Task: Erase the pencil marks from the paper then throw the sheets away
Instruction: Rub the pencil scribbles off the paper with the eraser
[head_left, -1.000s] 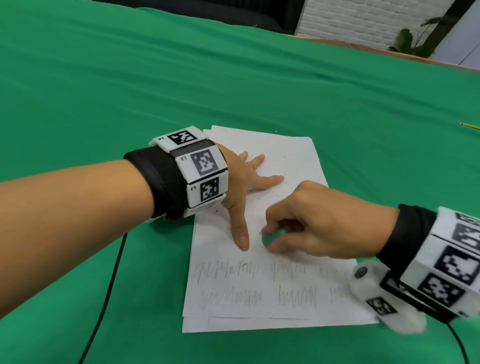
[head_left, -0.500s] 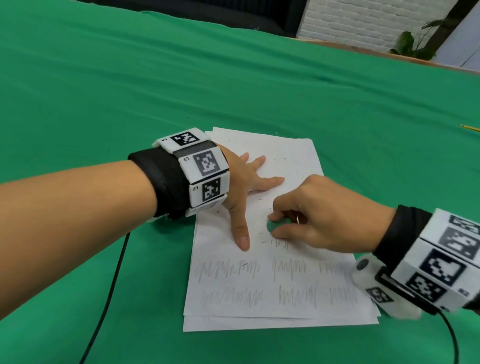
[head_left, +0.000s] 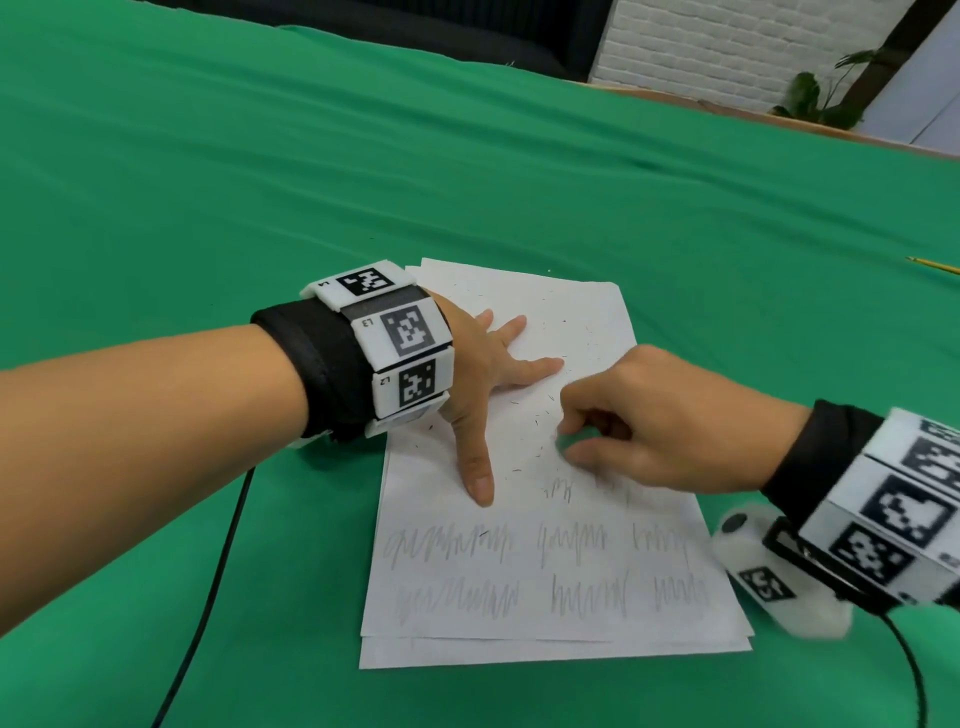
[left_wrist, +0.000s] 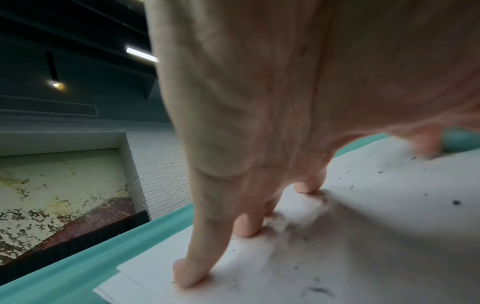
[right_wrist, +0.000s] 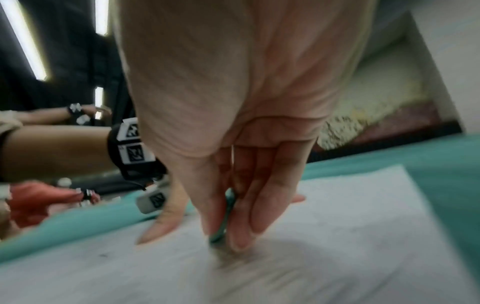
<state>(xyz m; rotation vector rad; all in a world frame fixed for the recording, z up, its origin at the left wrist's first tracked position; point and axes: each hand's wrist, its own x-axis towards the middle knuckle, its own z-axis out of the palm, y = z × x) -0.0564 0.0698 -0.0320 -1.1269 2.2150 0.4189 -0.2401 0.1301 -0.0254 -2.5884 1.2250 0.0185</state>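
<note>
A small stack of white paper sheets (head_left: 550, 613) lies on the green cloth, with rows of grey pencil scribbles (head_left: 452, 543) across its lower half and dark eraser crumbs higher up. My left hand (head_left: 493, 374) lies flat on the upper left of the top sheet, fingers spread and pressing it down (left_wrist: 192, 275). My right hand (head_left: 649, 421) pinches a small green eraser (head_left: 574, 441) between thumb and fingers, its tip on the paper (right_wrist: 221, 232) just above a leftover scribble (head_left: 558, 488).
The green tablecloth (head_left: 363, 156) covers the whole table around the sheets. A yellow pencil (head_left: 935, 265) lies far right near the frame edge. A black cable (head_left: 208, 597) runs from my left wrist toward me. A brick wall and a plant (head_left: 821, 98) stand beyond the table.
My right hand with the eraser has moved up the sheet and away from the scribbles, uncovering a small leftover mark. The left hand has stayed in place.
</note>
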